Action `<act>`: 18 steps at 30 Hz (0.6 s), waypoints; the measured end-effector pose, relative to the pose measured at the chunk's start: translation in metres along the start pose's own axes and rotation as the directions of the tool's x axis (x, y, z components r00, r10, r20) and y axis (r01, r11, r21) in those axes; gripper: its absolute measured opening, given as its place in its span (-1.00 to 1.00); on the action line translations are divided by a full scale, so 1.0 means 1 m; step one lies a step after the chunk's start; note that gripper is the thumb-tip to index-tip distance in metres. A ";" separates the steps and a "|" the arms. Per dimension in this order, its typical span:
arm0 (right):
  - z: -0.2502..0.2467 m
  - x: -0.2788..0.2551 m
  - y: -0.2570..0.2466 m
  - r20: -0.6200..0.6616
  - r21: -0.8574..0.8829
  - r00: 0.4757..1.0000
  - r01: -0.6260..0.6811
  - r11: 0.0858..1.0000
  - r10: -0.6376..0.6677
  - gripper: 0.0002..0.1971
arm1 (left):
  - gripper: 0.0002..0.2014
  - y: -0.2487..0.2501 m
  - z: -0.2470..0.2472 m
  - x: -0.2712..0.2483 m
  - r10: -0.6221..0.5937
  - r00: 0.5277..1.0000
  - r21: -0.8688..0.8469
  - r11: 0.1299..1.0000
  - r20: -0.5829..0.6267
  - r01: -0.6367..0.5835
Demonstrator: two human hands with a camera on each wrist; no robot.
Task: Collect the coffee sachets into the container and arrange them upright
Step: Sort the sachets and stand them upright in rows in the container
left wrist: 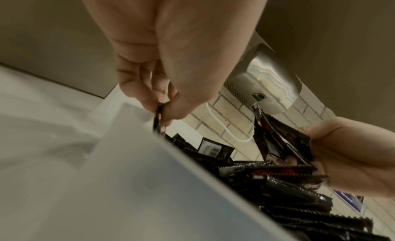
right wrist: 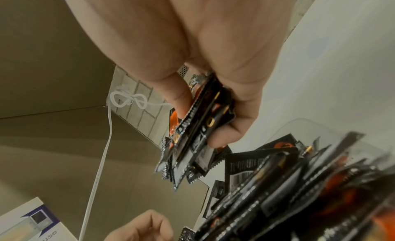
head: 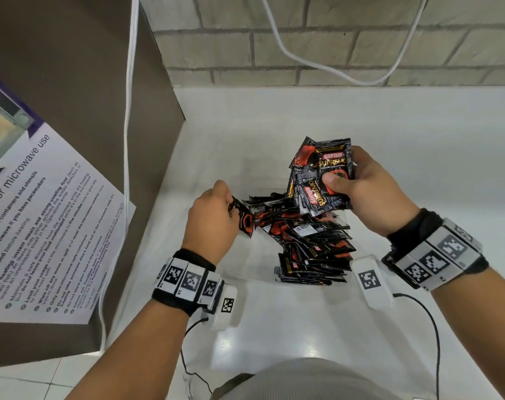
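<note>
While the right hand [head: 369, 192] clamps a fanned bundle of sachets [head: 322, 174] above the clear container [head: 245, 277] mid-counter | left hand [head: 213, 215] pinches one sachet [head: 244, 219] at its left edge | advice: square the bundle first, then slot it upright beside the standing rows.

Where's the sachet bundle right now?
In the head view the sachet bundle is right of centre, gripped in the right hand, above the clear container of loose sachets.
</note>
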State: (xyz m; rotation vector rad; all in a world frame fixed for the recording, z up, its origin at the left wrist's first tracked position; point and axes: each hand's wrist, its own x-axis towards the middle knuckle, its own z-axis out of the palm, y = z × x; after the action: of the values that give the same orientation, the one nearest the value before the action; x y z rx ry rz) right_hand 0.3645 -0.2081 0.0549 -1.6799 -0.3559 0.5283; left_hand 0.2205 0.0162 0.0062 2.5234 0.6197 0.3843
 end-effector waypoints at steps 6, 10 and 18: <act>-0.003 0.001 0.000 -0.009 -0.020 1.000 -0.012 1.000 0.012 -0.60 | -0.75 -0.002 -0.005 0.010 0.108 0.994 0.044 0.993 0.000 -0.108; -0.005 0.000 -0.001 -0.012 -0.021 1.000 -0.011 1.000 0.011 -0.62 | -0.83 0.004 -0.005 0.016 0.156 0.985 0.113 0.980 0.077 -0.164; -0.010 -0.001 -0.003 -0.034 0.004 0.999 -0.022 1.000 0.022 -0.58 | -0.47 0.005 0.002 0.012 0.108 0.986 0.170 0.977 0.128 -0.129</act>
State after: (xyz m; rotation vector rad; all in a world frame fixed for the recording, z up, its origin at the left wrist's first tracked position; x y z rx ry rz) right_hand 0.3685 -0.2164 0.0590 -1.6885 -0.3117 0.5151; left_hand 0.2329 0.0174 0.0088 2.7394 0.4772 0.2279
